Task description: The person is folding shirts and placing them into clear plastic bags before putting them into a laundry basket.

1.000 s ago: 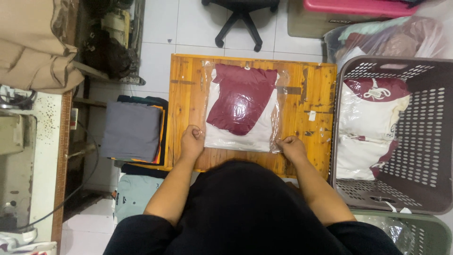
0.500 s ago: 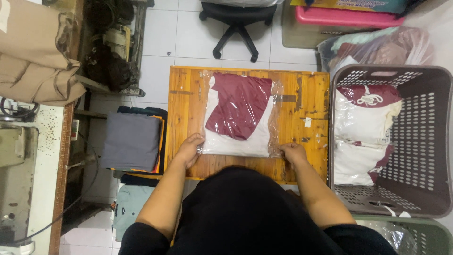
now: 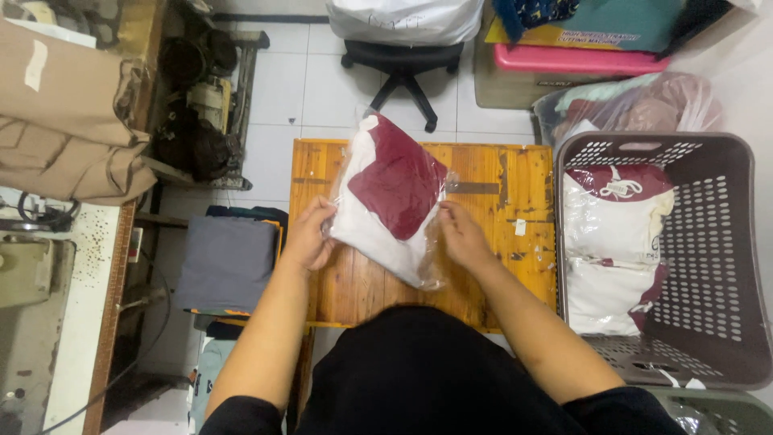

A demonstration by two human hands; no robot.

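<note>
Head view, left to right. Far left: folded brown fabric (image 3: 64,121) piled on a shelf, grey folded cloth (image 3: 225,262) stacked lower down beside the wooden table (image 3: 515,266).

Left hand (image 3: 310,234): forearm reaching up and forward from the lower left, fingers curled and closed on the left edge of the bagged garment (image 3: 390,201), thumb on top.

Bagged garment: clear plastic bag with a folded white and maroon piece inside, lifted off the table top and tilted, held between both hands over the table's left half. Long axis slanted, running from upper left to lower right; maroon part toward the upper end, white part toward the lower end, loose plastic trailing at the lower right corner.

Right hand (image 3: 459,234): forearm coming in from the lower right, fingers pinched on the bag's right edge, hands apart by the width of the bag.

Further right: grey perforated laundry basket (image 3: 725,242) just beside the table, more bagged white and maroon garments (image 3: 616,242) lying inside.
</note>
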